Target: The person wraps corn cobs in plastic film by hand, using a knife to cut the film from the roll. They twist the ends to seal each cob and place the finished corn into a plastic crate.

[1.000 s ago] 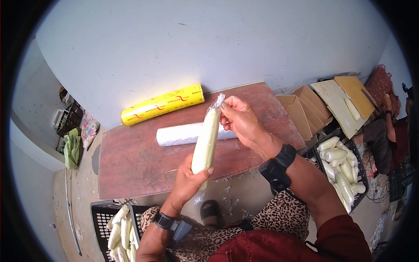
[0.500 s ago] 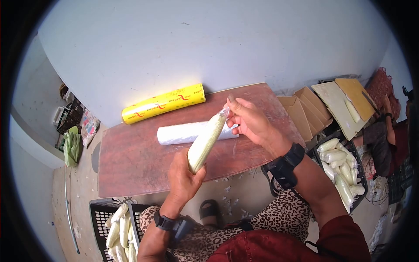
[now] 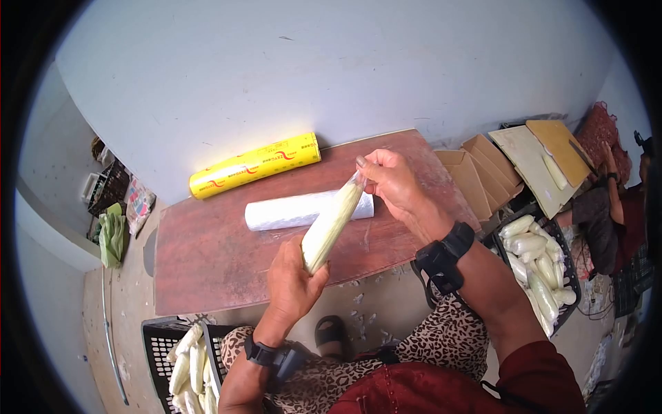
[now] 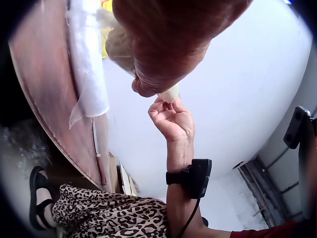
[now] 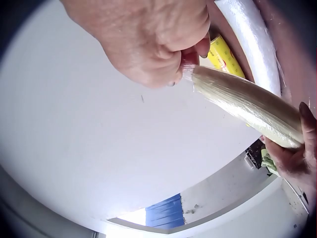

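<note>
A pale ear of corn wrapped in clear film [image 3: 331, 222] is held in the air over the brown table [image 3: 207, 255]. My left hand [image 3: 293, 279] grips its lower end. My right hand [image 3: 387, 181] pinches the twisted film at its upper tip. The right wrist view shows the wrapped corn [image 5: 247, 106] running from my right hand's fingers [image 5: 190, 54] down to my left hand's fingers [image 5: 297, 153]. In the left wrist view my right hand [image 4: 171, 116] pinches the corn's tip [image 4: 168, 94]. A white roll of cling film [image 3: 293, 210] lies on the table behind the corn.
A yellow box of cling film [image 3: 255, 164] lies at the table's far edge. A black crate of corn [image 3: 186, 359] stands at lower left, another crate of wrapped corn [image 3: 541, 265] at right. Cardboard boxes [image 3: 483, 172] sit beyond the table's right end. Another person [image 3: 607, 214] sits far right.
The corn has tilted from nearly upright to slanting, its top toward the right. My right hand moved from loose film at the tip to pinching it tight. My left hand slid lower.
</note>
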Demonstrator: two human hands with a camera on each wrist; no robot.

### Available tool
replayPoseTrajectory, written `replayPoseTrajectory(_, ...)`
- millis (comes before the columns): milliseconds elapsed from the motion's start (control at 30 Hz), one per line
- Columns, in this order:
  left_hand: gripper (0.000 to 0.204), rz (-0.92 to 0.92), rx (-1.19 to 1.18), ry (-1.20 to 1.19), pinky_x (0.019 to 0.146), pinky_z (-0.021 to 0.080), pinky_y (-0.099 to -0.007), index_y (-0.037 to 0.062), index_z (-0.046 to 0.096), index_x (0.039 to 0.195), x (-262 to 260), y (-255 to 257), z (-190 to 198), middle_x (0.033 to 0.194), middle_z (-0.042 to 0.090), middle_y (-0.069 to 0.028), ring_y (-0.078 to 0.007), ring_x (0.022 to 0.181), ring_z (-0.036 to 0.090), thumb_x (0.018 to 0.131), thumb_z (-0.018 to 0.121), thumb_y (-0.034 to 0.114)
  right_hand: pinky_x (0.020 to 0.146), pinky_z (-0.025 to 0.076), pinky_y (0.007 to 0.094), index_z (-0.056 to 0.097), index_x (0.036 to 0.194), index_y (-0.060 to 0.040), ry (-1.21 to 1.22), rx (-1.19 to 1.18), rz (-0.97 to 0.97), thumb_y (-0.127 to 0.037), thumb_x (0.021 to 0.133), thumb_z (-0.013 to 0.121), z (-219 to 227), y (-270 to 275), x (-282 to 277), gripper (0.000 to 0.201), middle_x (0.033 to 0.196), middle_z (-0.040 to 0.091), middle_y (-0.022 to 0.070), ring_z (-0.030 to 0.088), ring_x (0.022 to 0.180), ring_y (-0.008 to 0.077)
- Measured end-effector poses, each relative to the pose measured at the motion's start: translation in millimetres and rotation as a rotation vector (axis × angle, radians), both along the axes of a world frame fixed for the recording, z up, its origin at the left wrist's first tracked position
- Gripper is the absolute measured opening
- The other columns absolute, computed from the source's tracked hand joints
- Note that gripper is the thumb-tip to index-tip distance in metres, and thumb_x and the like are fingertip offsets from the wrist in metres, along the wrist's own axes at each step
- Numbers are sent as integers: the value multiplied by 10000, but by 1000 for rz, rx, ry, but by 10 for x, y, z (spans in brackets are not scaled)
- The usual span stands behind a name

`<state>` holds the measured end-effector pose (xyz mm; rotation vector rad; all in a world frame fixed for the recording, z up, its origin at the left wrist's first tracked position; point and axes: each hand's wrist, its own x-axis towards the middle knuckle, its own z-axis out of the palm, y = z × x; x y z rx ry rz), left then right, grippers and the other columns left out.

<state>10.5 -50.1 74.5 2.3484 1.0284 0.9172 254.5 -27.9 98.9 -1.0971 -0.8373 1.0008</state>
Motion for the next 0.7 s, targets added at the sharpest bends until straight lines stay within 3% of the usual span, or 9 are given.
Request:
replayPoseTrajectory(233, 464, 33, 0, -2, 763, 479, -418, 29, 530, 1153, -79, 13, -54, 959, 592, -183, -357, 886, 593, 745, 722, 136, 530, 427, 205, 582, 878, -20, 4, -37, -75, -242, 948, 600, 71, 15, 64, 234, 777, 586, 39, 512, 640, 71)
replayPoseTrajectory(367, 429, 80, 84, -50, 711, 457, -456, 48, 540, 1100, -133, 49, -95, 897, 571, -173, -386, 829, 567, 717, 723, 118, 528, 426, 198, 565, 922, -28, -98, -193, -8, -368, 957, 572, 249, -76, 126, 341, 807, 560, 28, 513, 652, 70)
replayPoseTrajectory(433, 449, 112, 123, 29, 739, 475, -433, 36, 530, 1126, -157, 61, -64, 938, 577, -179, -375, 857, 580, 729, 728, 112, 521, 420, 200, 558, 929, -38, -153, -269, 65, -416, 956, 558, 318, -137, 54, 380, 801, 549, 22, 510, 651, 70)
replayPoseTrajectory(700, 443, 114, 226, 116, 719, 466, -440, 36, 529, 1116, -124, 61, 33, 909, 557, -176, -382, 825, 560, 727, 730, 100, 513, 402, 210, 551, 896, -52, -28, -156, 233, -258, 913, 652, 107, -61, 85, 230, 760, 548, 30, 489, 630, 70)
